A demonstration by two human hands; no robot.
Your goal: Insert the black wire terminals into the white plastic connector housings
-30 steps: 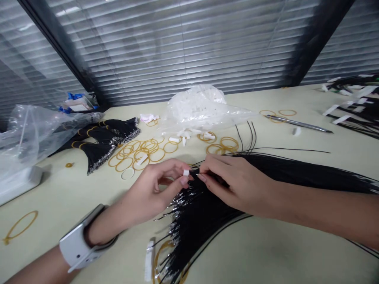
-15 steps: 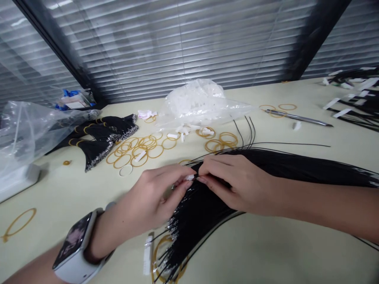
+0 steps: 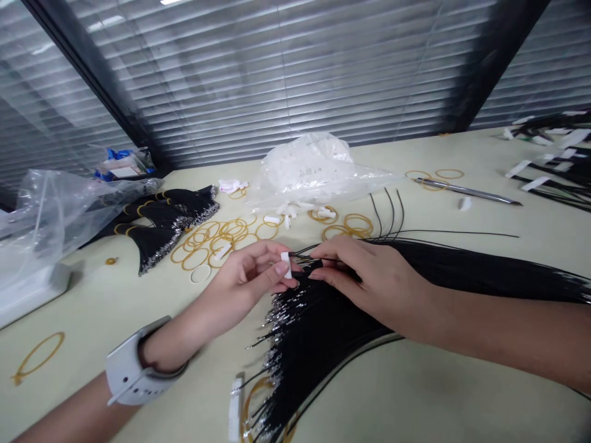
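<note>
The left hand [image 3: 244,277] pinches a small white connector housing [image 3: 286,266] between thumb and fingers, just above the metal-tipped end of a thick bundle of black wires [image 3: 332,332] on the desk [image 3: 438,394]; any marking on the housing is too small to read. The right hand [image 3: 381,286] curls over the bundle beside it, thumb tip and index fingertip slightly apart; whether they grip a wire I cannot tell. A pale grey watch band [image 3: 132,369] circles the left wrist, its clasp side showing. Beyond the hands, amber rubber bands [image 3: 196,246] lie near a clear plastic bag [image 3: 309,169] of white pieces, their details blurred. To the right lie a slim metallic pen-like tool [image 3: 471,191] and black wires with white connectors [image 3: 535,183], too small for any lettering to be made out.
</note>
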